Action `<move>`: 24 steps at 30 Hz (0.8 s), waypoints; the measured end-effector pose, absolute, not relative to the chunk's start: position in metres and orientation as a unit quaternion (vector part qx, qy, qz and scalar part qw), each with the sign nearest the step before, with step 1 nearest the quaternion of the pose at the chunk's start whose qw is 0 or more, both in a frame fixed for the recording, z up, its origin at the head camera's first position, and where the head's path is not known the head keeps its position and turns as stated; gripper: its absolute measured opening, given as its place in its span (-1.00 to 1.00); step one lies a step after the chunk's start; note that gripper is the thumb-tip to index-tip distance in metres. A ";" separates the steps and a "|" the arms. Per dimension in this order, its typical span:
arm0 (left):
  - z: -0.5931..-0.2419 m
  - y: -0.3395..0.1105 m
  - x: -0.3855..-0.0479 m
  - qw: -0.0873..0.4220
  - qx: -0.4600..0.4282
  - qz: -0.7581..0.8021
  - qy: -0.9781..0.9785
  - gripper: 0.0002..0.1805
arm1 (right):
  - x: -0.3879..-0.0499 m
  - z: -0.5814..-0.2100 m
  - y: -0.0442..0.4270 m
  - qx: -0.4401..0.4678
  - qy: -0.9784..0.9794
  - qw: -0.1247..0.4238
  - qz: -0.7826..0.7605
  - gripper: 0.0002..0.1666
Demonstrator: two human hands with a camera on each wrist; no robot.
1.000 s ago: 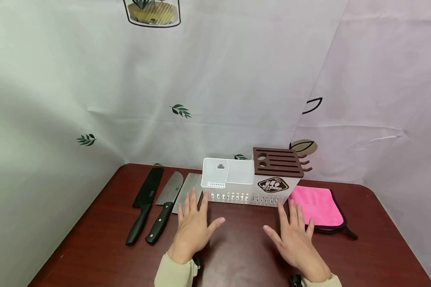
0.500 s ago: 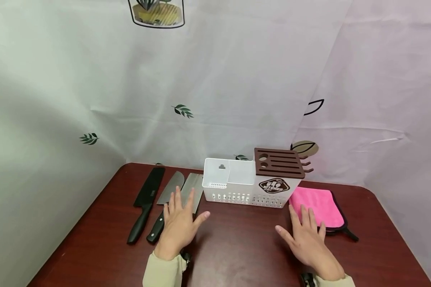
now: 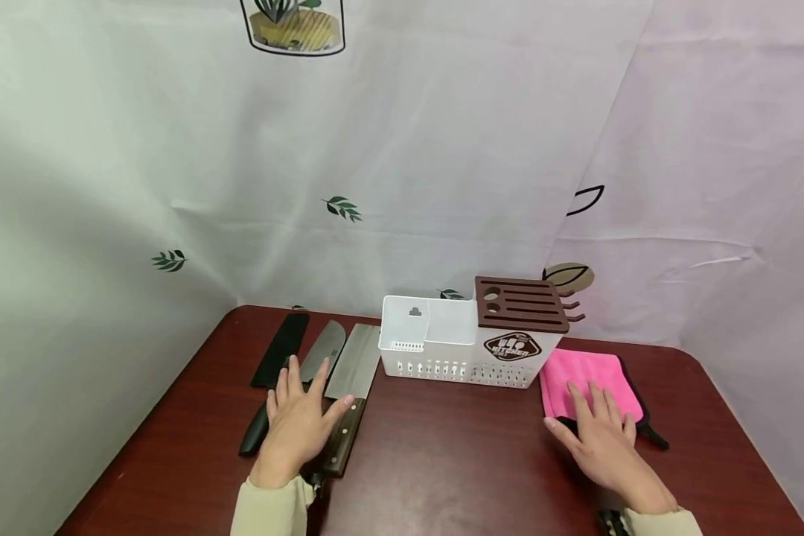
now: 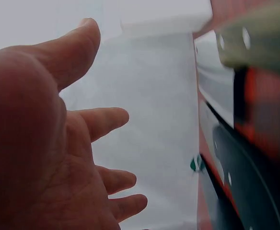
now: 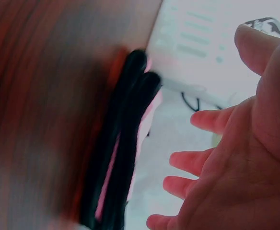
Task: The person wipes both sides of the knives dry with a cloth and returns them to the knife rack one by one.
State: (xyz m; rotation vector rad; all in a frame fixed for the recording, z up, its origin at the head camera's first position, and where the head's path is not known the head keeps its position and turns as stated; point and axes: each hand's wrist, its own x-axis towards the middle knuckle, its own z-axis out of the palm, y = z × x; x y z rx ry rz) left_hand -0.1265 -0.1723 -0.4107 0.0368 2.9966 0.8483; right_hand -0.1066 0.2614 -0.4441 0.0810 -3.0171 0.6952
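My left hand [image 3: 296,428] hovers over the knives with its fingers spread and holds nothing. Beneath it lie a black-bladed knife [image 3: 283,342], a steel knife [image 3: 327,346] whose black handle it mostly hides, and a cleaver [image 3: 356,361] with a brown riveted handle. In the left wrist view the knife handles [image 4: 245,177] show at the right, apart from the palm. My right hand [image 3: 606,447], fingers also spread, is above the near edge of a folded pink cloth [image 3: 589,372] with black trim. The right wrist view shows a gap between the fingers and the cloth [image 5: 125,143].
A white perforated kitchen rack [image 3: 435,365] stands at the back of the dark red table [image 3: 455,447]. Its right part bears a brown slotted top [image 3: 519,304] with hooks at the side. A pale printed curtain [image 3: 442,149] hangs behind the table.
My left hand has moved left from the rack's front to above the knives, uncovering the cleaver's handle. My right hand has moved right, to the cloth. The objects lie as before.
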 end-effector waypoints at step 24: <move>-0.422 -0.240 -0.128 0.056 -0.056 0.264 0.961 -0.16 | -0.126 -0.449 0.310 -0.045 -0.972 -0.025 0.228 0.07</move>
